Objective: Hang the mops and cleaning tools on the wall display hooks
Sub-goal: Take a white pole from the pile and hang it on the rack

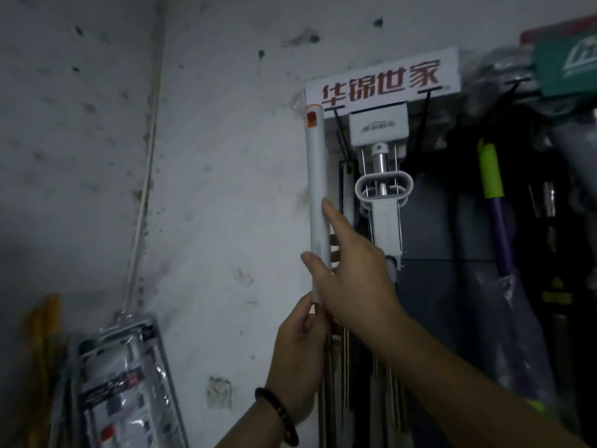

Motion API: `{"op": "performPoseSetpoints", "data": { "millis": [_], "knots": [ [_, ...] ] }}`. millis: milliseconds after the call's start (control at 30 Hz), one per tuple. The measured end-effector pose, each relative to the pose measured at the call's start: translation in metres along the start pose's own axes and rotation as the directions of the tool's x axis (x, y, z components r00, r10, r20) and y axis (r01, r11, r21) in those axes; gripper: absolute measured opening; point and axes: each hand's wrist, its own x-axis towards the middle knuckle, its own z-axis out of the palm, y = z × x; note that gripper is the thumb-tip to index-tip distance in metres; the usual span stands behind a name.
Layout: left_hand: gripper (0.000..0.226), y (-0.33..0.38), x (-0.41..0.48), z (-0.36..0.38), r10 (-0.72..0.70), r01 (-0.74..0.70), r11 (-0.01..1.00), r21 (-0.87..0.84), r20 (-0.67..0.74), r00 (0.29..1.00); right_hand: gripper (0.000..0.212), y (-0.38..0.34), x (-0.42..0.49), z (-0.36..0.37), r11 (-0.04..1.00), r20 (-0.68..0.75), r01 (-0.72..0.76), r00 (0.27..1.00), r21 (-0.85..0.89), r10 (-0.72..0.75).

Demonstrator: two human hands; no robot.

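white mop handle (316, 189) stands upright at centre, its orange-tipped top at 9 o'clock of the black hooks (341, 137). right hand (352, 270) grasps the sleeve, thumb in front; left hand (300, 357) wraps the thin shaft below. likely light, stiff, smooth — best held by the sleeve. the sign (381, 80) at 1 o'clock reads 华锦世家.

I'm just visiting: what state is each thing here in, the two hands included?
White tubular mop handle with orange cap: upright, held by both hands, top beside a black wire hook; not clearly hung.
Left hand: grips its lower end.
Right hand: holds the tube, forefinger straight.
White squeeze mop with oval loop: hanging under the sign.
Plastic-wrapped flat mop: leaning on the wall.
Green-and-purple pole: upright.
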Motion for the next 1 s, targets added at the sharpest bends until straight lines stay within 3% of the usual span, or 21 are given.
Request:
{"op": "performPoseSetpoints", "data": {
  "millis": [267, 467, 800, 1000],
  "knots": [
    [0.036, -0.011, 0.046, -0.002, -0.011, 0.006, 0.999, 0.051, 0.099, 0.995, 0.091, 0.007, 0.04, 0.012, 0.957, -0.025, -0.098, 0.995, -0.271, 0.095],
    [0.034, -0.015, 0.061, -0.005, -0.03, 0.023, 0.999, 0.035, 0.205, 0.978, 0.091, 0.016, 0.053, 0.019, 0.937, -0.045, -0.161, 0.987, -0.309, 0.155],
    [0.028, -0.041, 0.094, 0.006, -0.144, 0.142, 0.99, 0.023, 0.101, 0.984, 0.101, 0.048, 0.078, 0.038, 0.858, -0.024, -0.236, 0.967, -0.457, 0.253],
    [0.025, -0.055, 0.107, 0.009, -0.192, 0.19, 0.981, 0.029, 0.133, 0.972, 0.11, 0.064, 0.078, 0.042, 0.836, 0.037, -0.214, 0.963, -0.506, 0.268]
  ]
}}
